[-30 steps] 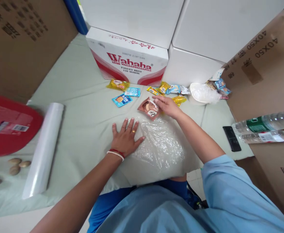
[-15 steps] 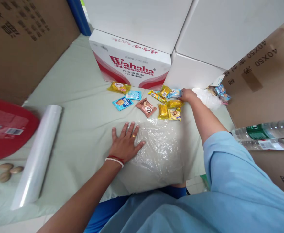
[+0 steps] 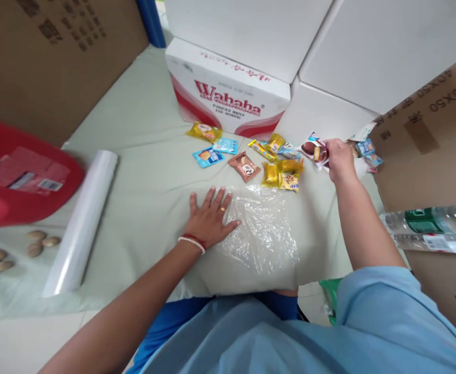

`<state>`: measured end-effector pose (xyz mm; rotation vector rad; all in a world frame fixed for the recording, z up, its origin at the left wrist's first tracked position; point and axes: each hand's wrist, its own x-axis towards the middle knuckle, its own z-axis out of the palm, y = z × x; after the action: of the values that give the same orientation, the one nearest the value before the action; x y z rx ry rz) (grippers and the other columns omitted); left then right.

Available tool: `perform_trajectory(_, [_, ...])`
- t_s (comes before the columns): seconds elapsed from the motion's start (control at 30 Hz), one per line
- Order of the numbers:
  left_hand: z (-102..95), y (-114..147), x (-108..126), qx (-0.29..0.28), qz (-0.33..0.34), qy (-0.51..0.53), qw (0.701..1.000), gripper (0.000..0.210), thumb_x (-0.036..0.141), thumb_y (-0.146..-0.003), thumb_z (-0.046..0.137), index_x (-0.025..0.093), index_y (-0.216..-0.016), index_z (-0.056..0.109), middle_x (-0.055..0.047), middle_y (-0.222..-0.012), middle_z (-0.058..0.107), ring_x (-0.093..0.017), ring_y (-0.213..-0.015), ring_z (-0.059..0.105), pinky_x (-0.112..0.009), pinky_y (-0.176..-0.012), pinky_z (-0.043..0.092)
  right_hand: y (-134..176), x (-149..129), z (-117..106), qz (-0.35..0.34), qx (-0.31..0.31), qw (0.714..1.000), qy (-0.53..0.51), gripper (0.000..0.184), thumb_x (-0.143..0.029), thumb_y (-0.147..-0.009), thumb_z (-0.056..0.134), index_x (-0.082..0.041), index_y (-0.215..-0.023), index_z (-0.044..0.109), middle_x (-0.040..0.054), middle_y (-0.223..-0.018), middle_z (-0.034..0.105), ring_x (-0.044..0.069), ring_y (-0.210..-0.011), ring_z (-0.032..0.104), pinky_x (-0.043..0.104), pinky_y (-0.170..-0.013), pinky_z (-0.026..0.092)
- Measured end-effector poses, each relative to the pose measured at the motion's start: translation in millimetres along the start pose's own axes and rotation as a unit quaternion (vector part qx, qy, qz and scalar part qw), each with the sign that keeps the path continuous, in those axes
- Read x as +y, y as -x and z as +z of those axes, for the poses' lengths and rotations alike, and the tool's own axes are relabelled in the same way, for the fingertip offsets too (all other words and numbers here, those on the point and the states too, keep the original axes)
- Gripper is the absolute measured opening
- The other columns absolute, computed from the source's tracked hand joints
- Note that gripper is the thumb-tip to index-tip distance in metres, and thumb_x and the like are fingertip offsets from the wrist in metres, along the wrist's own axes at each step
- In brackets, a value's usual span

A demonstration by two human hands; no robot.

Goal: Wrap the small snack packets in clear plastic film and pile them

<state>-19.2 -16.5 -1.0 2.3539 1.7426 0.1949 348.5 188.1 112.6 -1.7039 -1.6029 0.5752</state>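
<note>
My left hand [image 3: 208,218] lies flat with fingers spread, over the left edge of a clear plastic bag [image 3: 261,234] on the cloth-covered table. My right hand [image 3: 340,158], at the back right, pinches a white snack packet [image 3: 312,146] with a dark red-brown picture on it. To its left is a loose group: yellow-wrapped snacks [image 3: 270,174], a yellow stick packet [image 3: 262,150], a pale blue packet [image 3: 289,151] and a cookie-print packet [image 3: 289,182]. Nearer my left hand are a brown packet [image 3: 244,167], two blue packets [image 3: 208,157] and another yellow-wrapped snack [image 3: 204,132].
A Wahaha water carton [image 3: 228,96] stands behind the snacks, beside white boxes [image 3: 340,52]. On the left are a roll of clear film [image 3: 82,223], a red container [image 3: 25,176] and several walnut-like brown things [image 3: 37,241]. Plastic bottles [image 3: 426,221] lie at right; more packets [image 3: 368,150] sit behind my right hand.
My right hand has moved right, away from the pale blue packet, and now grips a white and red-brown packet. The left hand stays flat on the bag's edge. The view has shifted slightly.
</note>
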Motion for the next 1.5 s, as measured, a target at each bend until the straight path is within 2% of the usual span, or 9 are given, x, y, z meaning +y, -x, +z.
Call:
perform_trajectory(0.1, [-0.8, -0.2, 0.2, -0.002, -0.001, 0.008, 1.0, 0.079, 0.068, -0.103, 0.032, 0.021, -0.167, 0.03, -0.013, -0.175, 0.024, -0.039, -0.163, 0.016, -0.077, -0.124, -0.006, 56.6, -12.6, 31.5, 0.07, -0.169, 0.975, -0.125, 0.032, -0.047, -0.087, 0.062, -0.02, -0.099, 0.072, 0.0066, -0.091, 0.076, 0.021, -0.076, 0.069, 0.033, -0.067, 0.056])
perform_trajectory(0.23, [-0.3, -0.2, -0.3, 0.004, -0.003, 0.012, 1.0, 0.071, 0.06, -0.106, 0.029, 0.021, -0.166, 0.031, -0.013, -0.175, 0.025, -0.036, -0.163, 0.017, -0.076, -0.125, -0.007, 131.2, -30.2, 84.9, 0.034, -0.358, 0.93, -0.077, 0.035, -0.051, -0.091, 0.06, -0.02, -0.098, 0.074, 0.0068, -0.097, 0.077, 0.023, -0.088, 0.07, 0.036, -0.08, 0.058])
perform_trajectory(0.4, [0.7, -0.3, 0.2, 0.009, -0.004, 0.009, 1.0, 0.071, 0.058, -0.105, 0.032, 0.022, -0.166, 0.032, -0.012, -0.175, 0.025, -0.036, -0.163, 0.017, -0.077, -0.124, -0.007, 177.4, -46.9, 98.2, -0.159, -0.233, 0.944, 0.171, 0.032, -0.039, -0.102, 0.051, -0.02, -0.11, 0.075, 0.0148, -0.104, 0.072, 0.03, -0.102, 0.065, 0.044, -0.091, 0.053])
perform_trajectory(0.5, [1.3, -0.5, 0.6, 0.013, -0.002, 0.013, 1.0, 0.069, 0.056, -0.106, 0.031, 0.021, -0.166, 0.032, -0.012, -0.175, 0.025, -0.035, -0.163, 0.017, -0.076, -0.125, -0.007, 198.3, -49.4, 92.1, -0.265, -0.266, 0.916, 0.143, 0.036, -0.045, -0.104, 0.054, -0.023, -0.126, 0.072, 0.0152, -0.12, 0.07, 0.031, -0.114, 0.061, 0.047, -0.102, 0.051])
perform_trajectory(0.6, [1.8, -0.6, 0.8, 0.017, -0.001, 0.019, 1.0, 0.068, 0.055, -0.106, 0.03, 0.021, -0.166, 0.032, -0.012, -0.175, 0.025, -0.036, -0.163, 0.017, -0.076, -0.125, -0.006, 214.7, -41.2, 93.0, -0.325, -0.321, 0.878, 0.144, 0.064, -0.05, -0.093, 0.073, -0.024, -0.15, 0.057, 0.0163, -0.149, 0.057, 0.037, -0.139, 0.047, 0.056, -0.115, 0.042])
perform_trajectory(0.9, [0.9, 0.6, -2.3, 0.008, 0.006, 0.03, 1.0, 0.063, 0.051, -0.109, 0.024, 0.024, -0.164, 0.036, -0.01, -0.175, 0.026, -0.033, -0.163, 0.018, -0.075, -0.126, -0.006, 222.8, -27.3, 102.8, -0.304, -0.299, 0.89, 0.159, 0.059, -0.037, -0.097, 0.068, -0.024, -0.152, 0.054, 0.0174, -0.141, 0.06, 0.035, -0.132, 0.052, 0.059, -0.114, 0.044])
perform_trajectory(1.13, [0.9, 0.8, -1.0, 0.01, -0.007, 0.035, 0.999, 0.062, 0.051, -0.109, 0.025, 0.026, -0.165, 0.035, -0.009, -0.175, 0.026, -0.032, -0.163, 0.018, -0.075, -0.126, -0.005, 265.7, -40.7, 104.7, -0.28, -0.234, 0.913, 0.184, 0.059, -0.047, -0.095, 0.07, -0.03, -0.15, 0.058, 0.0175, -0.158, 0.05, 0.042, -0.154, 0.034, 0.076, -0.126, 0.02])
perform_trajectory(1.3, [-0.7, 0.1, -2.3, -0.003, -0.001, 0.033, 0.999, 0.064, 0.052, -0.108, 0.028, 0.026, -0.166, 0.032, -0.009, -0.175, 0.025, -0.035, -0.163, 0.018, -0.077, -0.125, -0.003, 326.0, -62.1, 117.7, -0.323, -0.334, 0.878, 0.116, 0.047, -0.044, -0.101, 0.062, -0.029, -0.145, 0.063, 0.0123, -0.158, 0.055, 0.037, -0.158, 0.033, 0.071, -0.129, 0.022])
perform_trajectory(1.5, [-8.3, -6.2, -5.7, -0.048, -0.018, 0.045, 0.998, 0.065, 0.054, -0.108, 0.024, 0.025, -0.165, 0.033, -0.009, -0.175, 0.025, -0.033, -0.164, 0.018, -0.077, -0.125, -0.001, 355.9, -73.4, 148.8, -0.374, -0.433, 0.814, 0.101, 0.064, -0.047, -0.103, 0.06, -0.015, -0.158, 0.048, 0.0129, -0.168, 0.042, 0.026, -0.16, 0.033, 0.047, -0.134, 0.027])
